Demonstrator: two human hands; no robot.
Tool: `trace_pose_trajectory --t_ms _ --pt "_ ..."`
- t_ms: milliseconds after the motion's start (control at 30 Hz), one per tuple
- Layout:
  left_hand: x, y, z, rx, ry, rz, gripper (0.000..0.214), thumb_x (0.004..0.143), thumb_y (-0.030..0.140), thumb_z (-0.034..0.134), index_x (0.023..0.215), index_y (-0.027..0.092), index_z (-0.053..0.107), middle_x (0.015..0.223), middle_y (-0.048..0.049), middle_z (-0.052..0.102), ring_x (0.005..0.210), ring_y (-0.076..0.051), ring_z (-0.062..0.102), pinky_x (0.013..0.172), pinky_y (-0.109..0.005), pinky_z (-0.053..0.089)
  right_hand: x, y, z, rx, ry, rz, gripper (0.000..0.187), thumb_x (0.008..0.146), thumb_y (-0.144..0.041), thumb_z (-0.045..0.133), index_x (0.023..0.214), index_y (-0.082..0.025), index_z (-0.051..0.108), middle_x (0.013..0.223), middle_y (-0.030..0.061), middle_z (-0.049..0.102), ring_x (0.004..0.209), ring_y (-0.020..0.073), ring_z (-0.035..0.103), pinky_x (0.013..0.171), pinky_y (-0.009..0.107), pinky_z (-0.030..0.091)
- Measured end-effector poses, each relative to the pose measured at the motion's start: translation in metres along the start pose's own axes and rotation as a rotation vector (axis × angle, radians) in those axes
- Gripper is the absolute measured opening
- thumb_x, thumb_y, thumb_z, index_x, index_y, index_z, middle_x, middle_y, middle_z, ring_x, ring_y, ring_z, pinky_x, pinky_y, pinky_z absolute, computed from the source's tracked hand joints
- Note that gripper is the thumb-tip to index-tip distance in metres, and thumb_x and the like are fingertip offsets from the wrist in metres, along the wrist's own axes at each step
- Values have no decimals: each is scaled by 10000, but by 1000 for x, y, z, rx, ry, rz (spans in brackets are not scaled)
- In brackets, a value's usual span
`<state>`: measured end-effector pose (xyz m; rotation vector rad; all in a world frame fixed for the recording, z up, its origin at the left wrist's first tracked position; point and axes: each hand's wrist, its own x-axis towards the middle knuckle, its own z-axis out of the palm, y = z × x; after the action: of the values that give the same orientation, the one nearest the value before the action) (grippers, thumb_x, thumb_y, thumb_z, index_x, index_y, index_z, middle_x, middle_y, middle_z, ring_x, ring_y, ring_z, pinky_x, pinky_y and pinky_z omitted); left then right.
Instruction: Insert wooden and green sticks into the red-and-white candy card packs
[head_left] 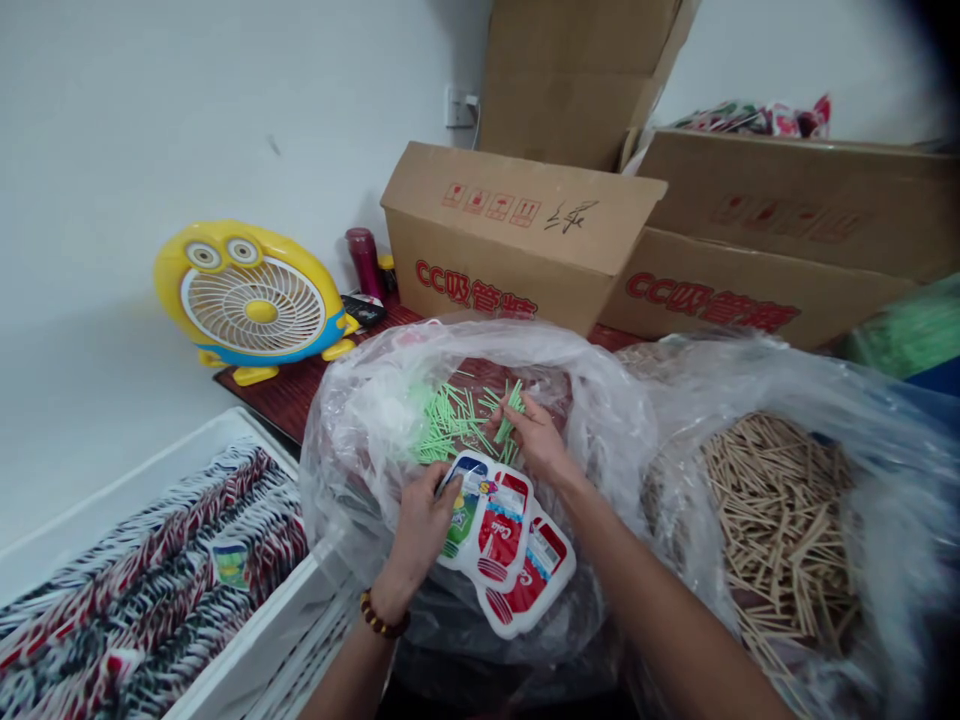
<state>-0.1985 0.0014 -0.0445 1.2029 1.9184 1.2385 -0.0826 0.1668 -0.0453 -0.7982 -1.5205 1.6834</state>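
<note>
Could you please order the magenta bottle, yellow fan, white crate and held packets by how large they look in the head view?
White crate, partly out of frame
Yellow fan
Held packets, together
Magenta bottle

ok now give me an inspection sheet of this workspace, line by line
Surface: dark red-brown tabletop, partly covered
Job's things: loose green sticks in an open clear plastic bag; printed drink-shaped packs
Clutter: yellow fan, dark red bottle, brown sticks, white bin of stacked packs
Hands: left hand holds the printed packs; right hand pinches some green sticks
Cables: white cable at wall socket; far end hidden
Surroundings: pale wall, cardboard boxes behind
</note>
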Motion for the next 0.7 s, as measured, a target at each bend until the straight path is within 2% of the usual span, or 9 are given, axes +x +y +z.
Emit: trace_pose_trajectory --t_ms 67,133,267,400,500,600,700 --pt "0 -3 -2 -22 8 -12 224 874 362 468 778 191 575 687 12 583 643 -159 527 581 -241 405 -6 -5 -3 -30 15 -31 245 826 -418 526 958 -212 503 829 17 654 689 149 601 638 258 459" --pt "1 -6 -2 -42 3 -32 230 872 375 474 784 190 578 687 12 588 633 -157 526 571 -241 403 -15 -4 -8 -166 18 -84 209 852 -403 498 933 -212 528 856 20 653 766 158 594 715 275 454" --pt "5 -12 -1 -53 -6 -67 257 862 400 485 777 184 597 675 8 606 608 -157 527 548 -240 395 -35 13 -14 -396 -25 -111 170 885 -356 451 889 -214 544 877 18 644 828 167 576 816 313 428" --pt "6 -10 0 -11 3 -47 284 855 408 505 706 182 593 614 22 577 575 -147 512 525 -230 377 -40 23 -11 -346 -52 -53 157 876 -347 451 898 -218 537 856 17 649 799 170 582 791 312 443" --pt "4 -6 -2 73 -8 -3 306 876 389 487 697 181 621 598 14 599 570 -153 533 527 -234 378 -37 14 -6 -190 -26 -37 180 853 -368 487 918 -213 551 865 20 656 792 169 588 771 303 448" --pt "2 -4 -3 209 -3 79 290 908 341 457 846 192 697 734 -25 701 669 -183 616 599 -258 425 -31 -3 -9 -52 44 -51 211 821 -376 532 958 -216 546 817 10 654 770 170 598 763 299 449" --pt "0 -6 -2 355 33 118 313 931 303 432 1108 211 673 972 -75 741 819 -221 670 734 -308 472 -26 -15 -21 -143 20 -91 204 831 -387 522 930 -211 550 781 7 639 786 177 597 790 308 442"
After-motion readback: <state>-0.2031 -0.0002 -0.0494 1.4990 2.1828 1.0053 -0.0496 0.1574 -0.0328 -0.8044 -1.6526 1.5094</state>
